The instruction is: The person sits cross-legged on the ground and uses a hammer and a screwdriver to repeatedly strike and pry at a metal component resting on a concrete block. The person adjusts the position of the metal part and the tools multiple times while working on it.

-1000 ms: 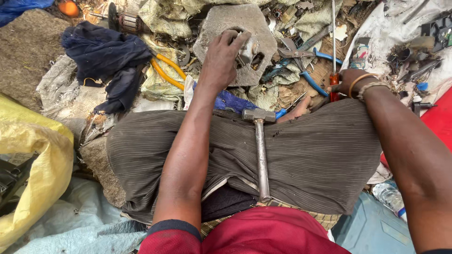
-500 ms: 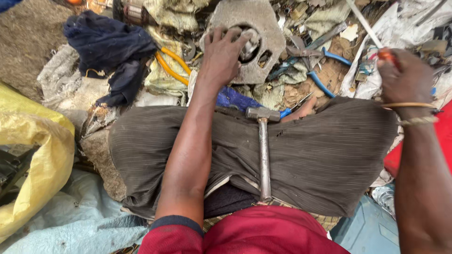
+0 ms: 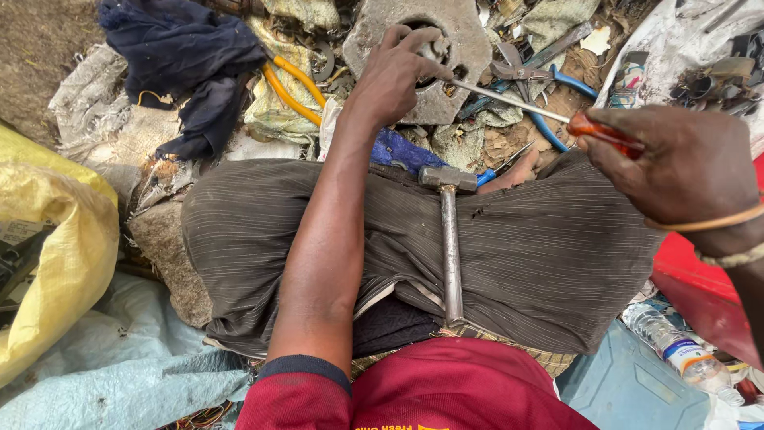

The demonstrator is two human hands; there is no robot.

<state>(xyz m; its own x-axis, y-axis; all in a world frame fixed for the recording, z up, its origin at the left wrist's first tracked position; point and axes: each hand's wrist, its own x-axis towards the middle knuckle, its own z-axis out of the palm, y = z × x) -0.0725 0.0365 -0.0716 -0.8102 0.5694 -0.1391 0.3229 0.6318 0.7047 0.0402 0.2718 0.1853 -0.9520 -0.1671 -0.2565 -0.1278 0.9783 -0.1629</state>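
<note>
Right hand (image 3: 676,163), raised beside it earlier, now grips red-handled steel screwdriver (image 3: 532,108), tip at grey holed metal block (image 3: 430,56); left hand (image 3: 394,76) stays clasped on block.

The left hand (image 3: 395,73) is covering the small part it is pressing into the grey metal block (image 3: 465,48), whose top the frame edge is cutting off. The screwdriver (image 3: 541,111) tip is disappearing behind those fingers, its handle inside the right hand (image 3: 676,163).

The left arm is reaching straight forward, its hand (image 3: 394,76) curling fingers downward in a pinch. The right hand (image 3: 676,163) is closing in a fist, wrist bent inward.
</note>
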